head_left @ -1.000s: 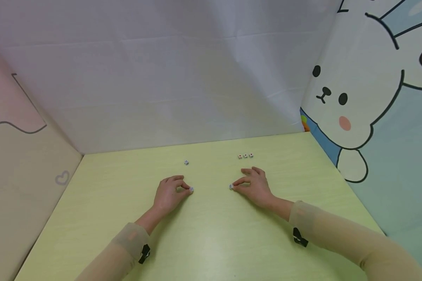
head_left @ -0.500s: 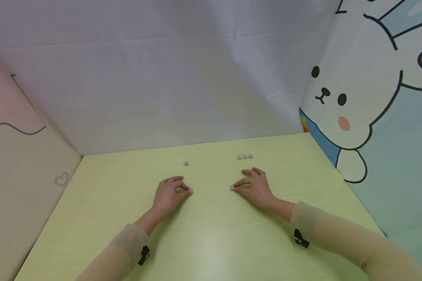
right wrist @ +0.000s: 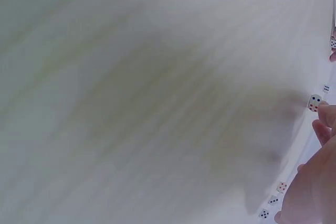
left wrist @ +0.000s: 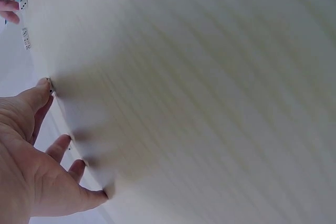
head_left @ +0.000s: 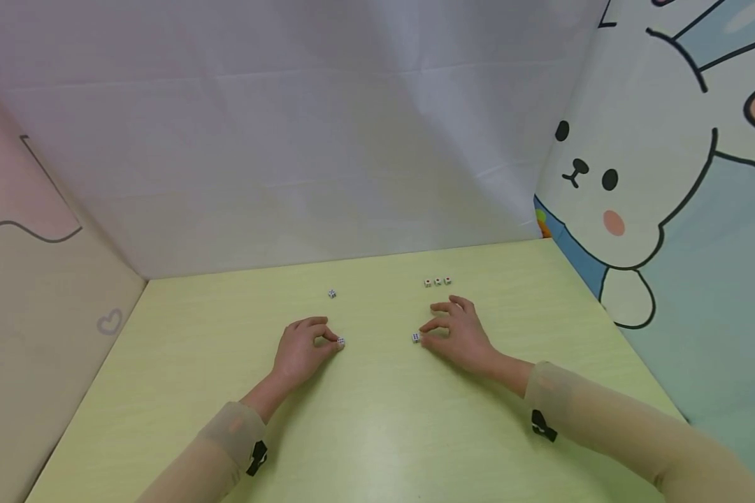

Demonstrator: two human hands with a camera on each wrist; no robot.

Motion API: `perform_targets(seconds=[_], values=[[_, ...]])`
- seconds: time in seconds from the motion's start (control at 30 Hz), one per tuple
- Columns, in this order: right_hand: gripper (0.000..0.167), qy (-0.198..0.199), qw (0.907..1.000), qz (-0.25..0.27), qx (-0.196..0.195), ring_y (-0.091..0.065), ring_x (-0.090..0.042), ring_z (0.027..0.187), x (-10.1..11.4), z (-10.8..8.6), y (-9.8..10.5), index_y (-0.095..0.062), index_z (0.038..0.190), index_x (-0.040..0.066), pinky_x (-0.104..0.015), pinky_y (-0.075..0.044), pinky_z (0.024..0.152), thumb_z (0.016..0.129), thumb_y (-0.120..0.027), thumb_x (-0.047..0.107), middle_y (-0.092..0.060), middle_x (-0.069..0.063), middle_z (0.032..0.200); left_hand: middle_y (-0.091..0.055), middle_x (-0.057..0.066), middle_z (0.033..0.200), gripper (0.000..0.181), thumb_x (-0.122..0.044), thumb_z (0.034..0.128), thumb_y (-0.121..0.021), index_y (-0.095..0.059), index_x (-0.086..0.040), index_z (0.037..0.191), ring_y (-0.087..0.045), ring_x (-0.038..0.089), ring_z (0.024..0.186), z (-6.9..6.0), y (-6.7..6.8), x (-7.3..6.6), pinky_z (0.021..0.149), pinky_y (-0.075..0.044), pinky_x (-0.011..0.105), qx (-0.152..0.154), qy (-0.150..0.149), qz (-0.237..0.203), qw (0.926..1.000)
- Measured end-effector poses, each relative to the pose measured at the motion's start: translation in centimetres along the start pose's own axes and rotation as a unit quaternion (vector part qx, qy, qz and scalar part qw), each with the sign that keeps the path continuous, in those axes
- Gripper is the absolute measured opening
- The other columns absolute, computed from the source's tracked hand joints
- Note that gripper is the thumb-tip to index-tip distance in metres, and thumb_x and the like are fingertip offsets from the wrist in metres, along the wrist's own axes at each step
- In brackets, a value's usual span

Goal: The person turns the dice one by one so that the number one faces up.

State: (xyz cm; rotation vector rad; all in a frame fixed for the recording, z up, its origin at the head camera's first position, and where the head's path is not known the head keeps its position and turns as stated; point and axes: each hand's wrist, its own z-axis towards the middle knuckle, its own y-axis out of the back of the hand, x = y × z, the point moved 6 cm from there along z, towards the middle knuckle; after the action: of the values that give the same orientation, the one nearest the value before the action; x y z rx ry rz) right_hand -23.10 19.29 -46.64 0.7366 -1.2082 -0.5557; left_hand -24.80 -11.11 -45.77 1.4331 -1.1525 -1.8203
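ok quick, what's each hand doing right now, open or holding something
Left hand: closed, pinching one die between thumb and finger.
Right hand: fingertips at another die; whether they grip it can't be told.

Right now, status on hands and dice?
Left hand pinches one die. Right hand at another die, grip unclear. Four dice farther back, not in the way.

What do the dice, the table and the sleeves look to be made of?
Dice: probably hard plastic, going by their white faces and neat red and dark pips. Table: perhaps wood-look laminate, with faint grain streaks and a soft sheen where light falls. Sleeves: likely thin, sheer fabric or plastic; their ends look see-through.
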Motion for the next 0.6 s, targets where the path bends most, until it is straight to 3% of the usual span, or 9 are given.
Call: perform_targets(seconds=[0.43, 0.6], values=[[0.01, 0.079, 0.9928, -0.089, -0.008, -0.035, -0.044, 0.141, 1.5, 0.8, 0.9, -0.082, 0.09, 0.021, -0.062, -0.031, 0.114, 0.083, -0.085, 0.028, -0.066, -0.012, 0.128, -0.06, 0.014, 0.141, 0.011, -0.03, 0.0921, -0.079, -0.078, -0.019, 0.091, -0.047, 0.044, 0.135, 0.1, 0.2, -0.1, 0.115, -0.031, 0.057, 0.0, 0.001, 0.002, 1.0], [0.01, 0.087, 0.9901, -0.109, 0.006, -0.035, -0.045, 0.142, 1.9, 1.0, 0.8, -0.082, 0.09, 0.021, -0.063, -0.03, 0.114, 0.084, -0.084, 0.029, -0.067, -0.012, 0.128, -0.06, 0.014, 0.141, 0.011, -0.03, 0.0921, -0.079, -0.078, -0.019, 0.091, -0.047, 0.044, 0.135, 0.1, 0.3, -0.2, 0.115, -0.031, 0.058, 0.0, 0.0, 0.002, 1.0]])
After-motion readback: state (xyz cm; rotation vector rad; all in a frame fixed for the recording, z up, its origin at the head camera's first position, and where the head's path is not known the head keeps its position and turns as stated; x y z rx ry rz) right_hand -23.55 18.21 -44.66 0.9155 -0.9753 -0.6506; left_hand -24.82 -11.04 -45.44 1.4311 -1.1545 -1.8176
